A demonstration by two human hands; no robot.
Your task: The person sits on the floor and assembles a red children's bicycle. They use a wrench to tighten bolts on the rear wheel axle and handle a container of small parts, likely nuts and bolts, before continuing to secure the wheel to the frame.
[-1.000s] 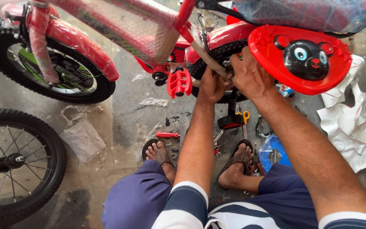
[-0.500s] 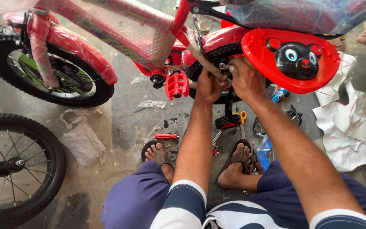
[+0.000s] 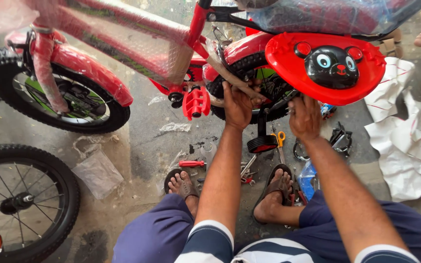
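Gripping a wrapped stay of the red bicycle beside its rear wheel, the left hand has its fingers clenched, while the right hand closes around a black strut below the red carrier.

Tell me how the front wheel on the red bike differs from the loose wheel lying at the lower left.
The front wheel sits mounted under a red mudguard, its rim green; the loose wheel lies detached on the floor, bare spokes and hub showing, with no mudguard. The loose wheel is cut off by the picture's edge. Both have black knobbly tyres.
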